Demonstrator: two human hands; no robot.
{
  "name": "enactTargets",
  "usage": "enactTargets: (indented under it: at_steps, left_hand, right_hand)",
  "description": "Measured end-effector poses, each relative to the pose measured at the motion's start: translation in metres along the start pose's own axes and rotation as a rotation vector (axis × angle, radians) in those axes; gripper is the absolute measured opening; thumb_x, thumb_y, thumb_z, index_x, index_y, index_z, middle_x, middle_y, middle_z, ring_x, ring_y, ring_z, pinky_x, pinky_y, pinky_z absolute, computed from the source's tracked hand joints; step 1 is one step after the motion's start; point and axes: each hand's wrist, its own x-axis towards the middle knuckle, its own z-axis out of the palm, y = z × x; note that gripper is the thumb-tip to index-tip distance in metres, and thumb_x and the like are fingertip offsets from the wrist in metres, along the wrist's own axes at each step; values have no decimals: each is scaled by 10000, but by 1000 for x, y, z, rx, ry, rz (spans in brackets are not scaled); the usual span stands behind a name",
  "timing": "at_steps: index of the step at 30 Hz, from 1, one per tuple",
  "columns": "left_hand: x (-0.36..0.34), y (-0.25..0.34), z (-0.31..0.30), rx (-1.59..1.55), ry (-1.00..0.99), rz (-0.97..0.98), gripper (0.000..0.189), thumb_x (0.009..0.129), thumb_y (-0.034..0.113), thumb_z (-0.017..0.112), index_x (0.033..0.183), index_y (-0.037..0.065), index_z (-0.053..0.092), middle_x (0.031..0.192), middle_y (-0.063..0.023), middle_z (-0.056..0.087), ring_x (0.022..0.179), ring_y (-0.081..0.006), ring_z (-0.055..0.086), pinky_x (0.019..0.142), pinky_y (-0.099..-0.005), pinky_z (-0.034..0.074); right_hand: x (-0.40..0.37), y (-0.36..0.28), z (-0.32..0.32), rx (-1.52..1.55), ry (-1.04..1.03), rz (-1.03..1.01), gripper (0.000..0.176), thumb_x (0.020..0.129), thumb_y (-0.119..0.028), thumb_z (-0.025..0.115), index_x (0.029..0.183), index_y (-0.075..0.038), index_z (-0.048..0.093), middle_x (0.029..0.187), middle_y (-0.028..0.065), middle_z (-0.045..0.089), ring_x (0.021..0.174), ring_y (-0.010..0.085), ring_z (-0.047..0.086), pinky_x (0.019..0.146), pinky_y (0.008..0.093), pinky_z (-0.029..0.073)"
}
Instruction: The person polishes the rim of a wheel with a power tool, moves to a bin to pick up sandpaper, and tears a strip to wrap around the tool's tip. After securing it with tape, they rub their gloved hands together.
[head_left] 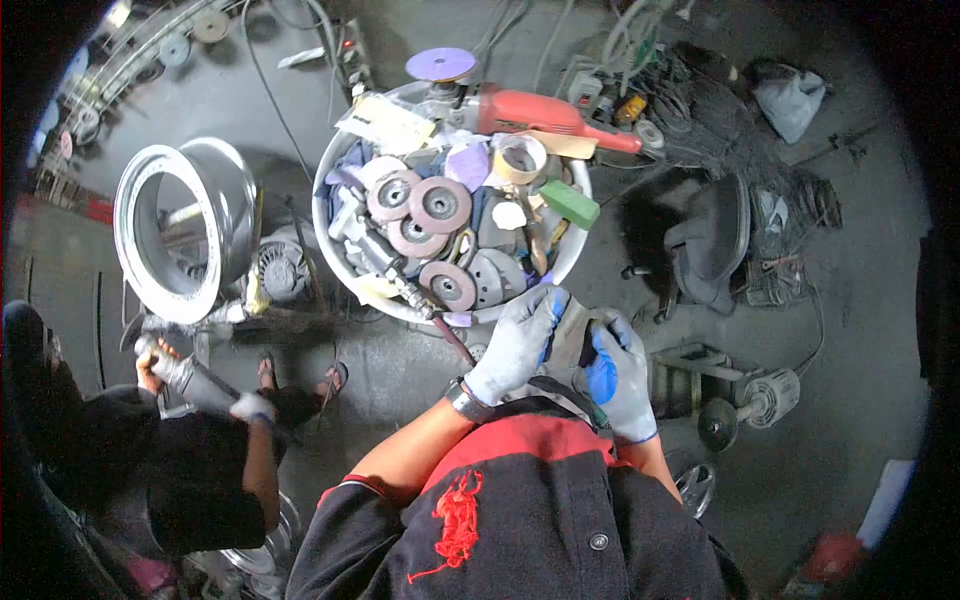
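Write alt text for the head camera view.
Gloved left hand and right hand hold a grey-brown piece before a round tub piled with abrasive discs, a red grinder at its far edge. At picture left, a co-worker grips a tool near a silver wheel rim.

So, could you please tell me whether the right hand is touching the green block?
Apart. The head view shows the green block inside the white basin, with the basin's rim and grey floor between it and the right hand.

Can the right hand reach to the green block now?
Likely yes: the green block lies uncovered at the edge of the tub, though the right hand may first need to release the grey cloth.
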Motion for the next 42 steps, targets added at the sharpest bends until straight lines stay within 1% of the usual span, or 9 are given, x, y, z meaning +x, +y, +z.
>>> enactTargets:
  at_steps: [6, 12, 15, 20, 21, 28, 34, 37, 42]
  left_hand:
    - [-9, -11, -35, 391, 137, 178, 323, 1057, 327, 573, 1005, 13, 630, 796, -46, 595, 754, -124, 522, 696, -335, 459]
    - [-30, -7, -58, -537, -16, -110, 336, 1053, 327, 575, 1002, 1, 643, 863, -40, 627, 779, -128, 584, 714, -331, 491]
    - [-30, 2, -62, 385, 150, 168, 344, 1056, 321, 558, 1018, -3, 670, 873, -40, 653, 766, -164, 620, 694, -363, 497]
    - [-43, 14, -52, 229, 320, 207, 222, 1023, 225, 600, 988, 18, 672, 697, -126, 627, 631, -227, 622, 613, -382, 474]
    - [-41, 19, -54, 265, 369, 237, 218, 1024, 218, 601, 975, 16, 668, 689, -125, 618, 617, -227, 613, 594, -378, 461]
    - [-6, 18, -58, 844, 485, 743, 77, 885, 59, 720, 926, 30, 662, 677, -143, 592, 588, -331, 592, 541, -427, 437]
    - [-3, 40, -28, 873, 211, 683, 82, 930, 57, 623, 902, -12, 657, 713, -191, 615, 639, -384, 622, 593, -429, 467]
    - [12, 35, -13, 920, 236, 675, 40, 877, 40, 665, 903, 10, 666, 722, -165, 645, 618, -361, 620, 566, -444, 465]
    - [21, 32, 40, 589, 445, 137, 248, 1055, 188, 531, 943, 5, 654, 798, -55, 641, 727, -121, 571, 652, -323, 456]
  right_hand:
    - [12, -17, 19, -21, -304, 136, 174, 961, -70, 611, 1123, -17, 646, 1052, 13, 636, 914, 94, 583, 850, 241, 466]
    - [22, -19, 49, -202, -290, 37, 165, 912, -5, 648, 1077, 5, 646, 1012, 18, 636, 911, 99, 589, 847, 255, 476]
    - [17, -28, 47, -143, -429, 86, 165, 885, 14, 673, 1049, 14, 660, 1005, 31, 662, 934, 102, 602, 843, 263, 480]
    - [29, -30, 46, -830, -159, -153, 103, 890, -51, 700, 989, -30, 675, 848, 73, 662, 772, 145, 649, 706, 304, 517]
    - [37, -17, 39, -881, -95, -493, 178, 886, 9, 676, 1055, -46, 660, 804, 45, 640, 672, 97, 568, 622, 272, 484]
    - [13, -54, 28, -342, -137, -254, 435, 826, 5, 729, 1245, -40, 621, 884, 26, 673, 726, 65, 564, 724, 238, 500]
    - [46, -35, -16, -644, -273, -450, 715, 857, -183, 784, 1488, -43, 477, 1481, 231, 519, 1400, 293, 487, 1171, 416, 355]
    - [53, -74, -28, -328, -601, 77, 480, 920, -253, 737, 1318, -16, 614, 1166, 203, 696, 1113, 249, 684, 924, 363, 517]
    - [95, -43, -70, -662, -552, -293, 328, 931, -288, 720, 1062, 10, 687, 823, 231, 660, 742, 225, 691, 709, 380, 536]
